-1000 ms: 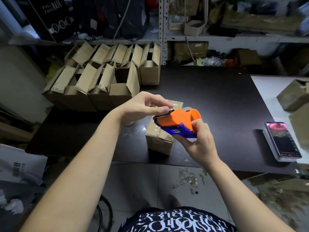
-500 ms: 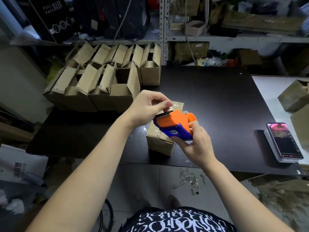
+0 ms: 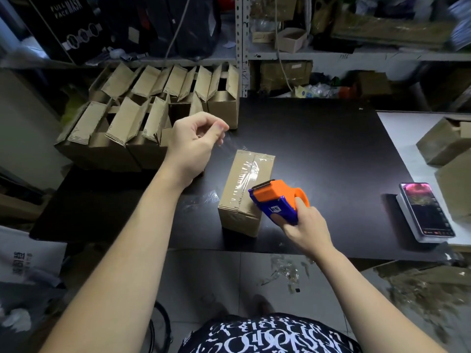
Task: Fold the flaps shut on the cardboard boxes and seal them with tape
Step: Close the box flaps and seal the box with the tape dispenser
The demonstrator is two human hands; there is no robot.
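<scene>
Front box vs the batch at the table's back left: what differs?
Front box: flaps folded shut. Back-left boxes: flaps standing open.
Front box has clear tape along its top. Back-left boxes show none.
Front box sits alone near the table edge, with the dispenser at its near end. Back-left boxes are packed side by side in rows.
Shared: plain brown cardboard, on the black table.
</scene>
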